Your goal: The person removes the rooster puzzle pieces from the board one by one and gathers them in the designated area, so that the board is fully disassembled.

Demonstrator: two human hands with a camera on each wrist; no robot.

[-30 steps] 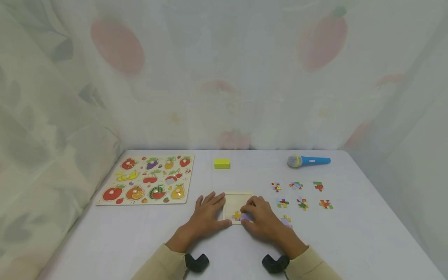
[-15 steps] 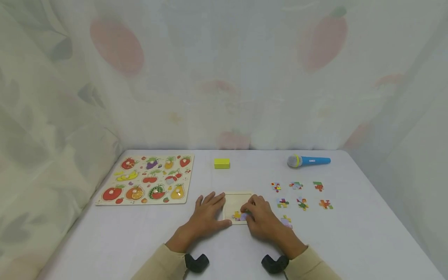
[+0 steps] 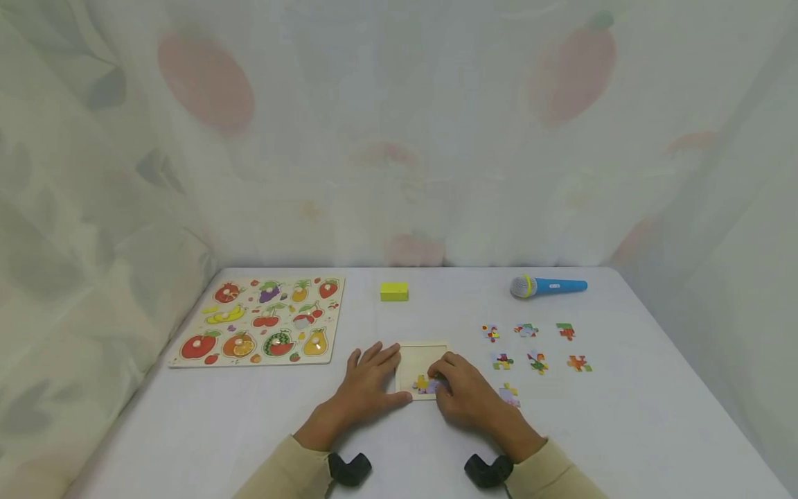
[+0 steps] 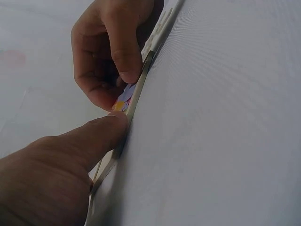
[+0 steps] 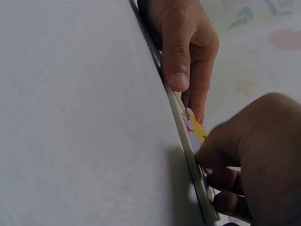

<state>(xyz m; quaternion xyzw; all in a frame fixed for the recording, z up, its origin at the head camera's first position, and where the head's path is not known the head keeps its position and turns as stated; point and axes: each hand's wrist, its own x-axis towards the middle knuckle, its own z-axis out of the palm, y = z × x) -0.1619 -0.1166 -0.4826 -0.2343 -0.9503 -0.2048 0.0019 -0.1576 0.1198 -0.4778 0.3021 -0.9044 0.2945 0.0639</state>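
Observation:
A small square wooden puzzle tray [image 3: 423,344] lies on the white table in front of me. My left hand [image 3: 366,385] rests along its left side, fingers straight and spread, with the thumb on the near edge. Inside the tray, at the near left, a yellow and lilac puzzle piece [image 3: 421,384] lies flat. Over the near right corner, my right hand [image 3: 466,394] curls its fingers and thumb round another puzzle piece, lilac with some green, mostly hidden by the fingers. In the right wrist view, the yellow and lilac piece [image 5: 196,131] shows between the two hands.
Several loose puzzle pieces [image 3: 538,362] are spread right of the tray, one of them [image 3: 508,394] close to my right wrist. A fruit peg board [image 3: 255,322] lies at left, a yellow block [image 3: 394,292] at the back, and a blue toy microphone [image 3: 548,286] at back right.
My right thumb has drawn back slightly to the right, and the right fingers have shifted a little over the tray's near right corner. The left hand stays in place.

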